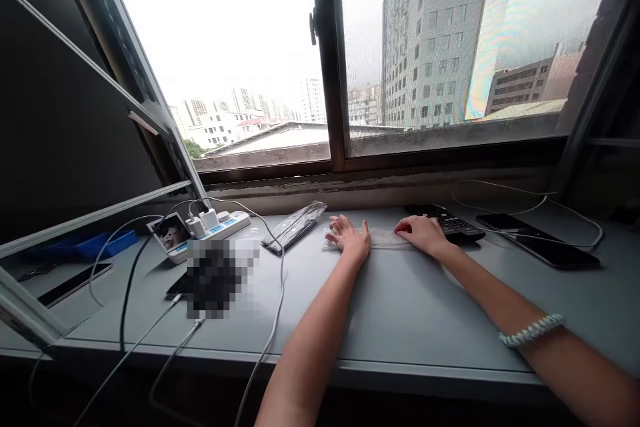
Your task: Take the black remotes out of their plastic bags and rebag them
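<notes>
A clear plastic bag [384,238] lies flat on the grey desk, stretched between my two hands. My left hand [349,237] rests on its left end with the fingers spread. At the bag's right end, my right hand [423,234] pinches the edge between thumb and fingertips. Just left of my left hand sits a dark item in a clear plastic sleeve [295,227]. A black keypad device [455,223] lies behind and beside my right hand, partly covered by it.
A black phone [540,240] lies at the right with a white cable [575,217] over it. At the left stand a white power strip [235,221] with chargers, a photo card [170,235] and blue trays [107,245]. Cables hang over the desk's front edge [425,368].
</notes>
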`<state>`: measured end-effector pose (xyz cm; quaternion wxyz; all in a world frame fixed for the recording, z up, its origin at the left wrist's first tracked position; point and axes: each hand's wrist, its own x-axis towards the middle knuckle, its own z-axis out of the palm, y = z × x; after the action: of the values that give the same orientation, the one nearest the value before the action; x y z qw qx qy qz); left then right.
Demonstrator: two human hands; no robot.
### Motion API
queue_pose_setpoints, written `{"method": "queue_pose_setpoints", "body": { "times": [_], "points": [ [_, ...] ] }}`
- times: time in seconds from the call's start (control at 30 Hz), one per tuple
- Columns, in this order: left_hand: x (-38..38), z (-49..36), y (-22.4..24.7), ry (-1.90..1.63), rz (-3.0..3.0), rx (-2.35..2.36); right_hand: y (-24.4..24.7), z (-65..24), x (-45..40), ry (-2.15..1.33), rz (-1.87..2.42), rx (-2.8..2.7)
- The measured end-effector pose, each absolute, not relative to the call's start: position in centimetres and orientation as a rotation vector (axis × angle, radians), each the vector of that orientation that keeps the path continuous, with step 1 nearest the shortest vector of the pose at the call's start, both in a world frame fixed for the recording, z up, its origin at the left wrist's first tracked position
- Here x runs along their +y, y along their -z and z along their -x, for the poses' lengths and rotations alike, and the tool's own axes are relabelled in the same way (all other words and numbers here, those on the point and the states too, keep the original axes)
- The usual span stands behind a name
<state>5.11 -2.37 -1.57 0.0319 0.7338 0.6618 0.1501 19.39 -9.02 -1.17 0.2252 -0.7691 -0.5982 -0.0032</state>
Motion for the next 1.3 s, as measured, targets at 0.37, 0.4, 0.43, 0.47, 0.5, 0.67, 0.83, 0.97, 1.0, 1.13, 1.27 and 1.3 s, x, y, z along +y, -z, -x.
{"method": "queue_pose_setpoints", "body": {
  "times": [0.37, 0.4, 0.43, 0.47, 0.5, 0.67, 0.83, 0.97, 1.0, 1.13, 1.27, 1.3],
  "points": [
    [0.2, -2.4, 1.1, -0.477, -2.139, 2.241, 1.0, -19.3, -9.2, 0.000, 2.147, -1.644],
    [0.5, -2.0, 0.9, -0.517, -2.145, 2.255, 1.0, -19.3, -9.2, 0.003, 2.143, -1.645],
    [0.8, -1.5, 0.7, -0.563, -2.147, 2.273, 1.1, -19.3, -9.2, 0.007, 2.138, -1.646],
    [1.1, -1.0, 0.6, -0.611, -2.144, 2.296, 1.1, -19.3, -9.1, 0.012, 2.131, -1.648],
    [1.4, -0.5, 0.4, -0.658, -2.137, 2.324, 1.2, -19.3, -9.1, 0.020, 2.123, -1.649],
    [2.6, 1.4, 0.5, -0.678, -1.963, 2.487, 1.2, -19.3, -9.1, 0.046, 2.115, -1.638],
    [2.8, 1.3, 1.0, -0.562, -1.955, 2.529, 1.1, -19.3, -9.0, 0.023, 2.136, -1.633],
    [2.6, 1.0, 1.0, -0.545, -2.033, 2.528, 1.2, -19.3, -9.0, 0.029, 2.127, -1.632],
    [2.5, 1.0, 1.0, -0.546, -2.046, 2.534, 1.2, -19.3, -9.0, 0.031, 2.125, -1.629],
    [2.5, 0.8, 0.9, -0.567, -2.140, 2.514, 1.2, -19.3, -9.0, 0.034, 2.124, -1.622],
    [2.7, 0.7, 0.7, -0.577, -2.247, 2.429, 1.2, -19.3, -9.1, 0.020, 2.128, -1.612],
    [2.7, 0.7, 0.7, -0.585, -2.260, 2.407, 1.1, -19.3, -9.1, 0.016, 2.129, -1.609]
  ]
}}
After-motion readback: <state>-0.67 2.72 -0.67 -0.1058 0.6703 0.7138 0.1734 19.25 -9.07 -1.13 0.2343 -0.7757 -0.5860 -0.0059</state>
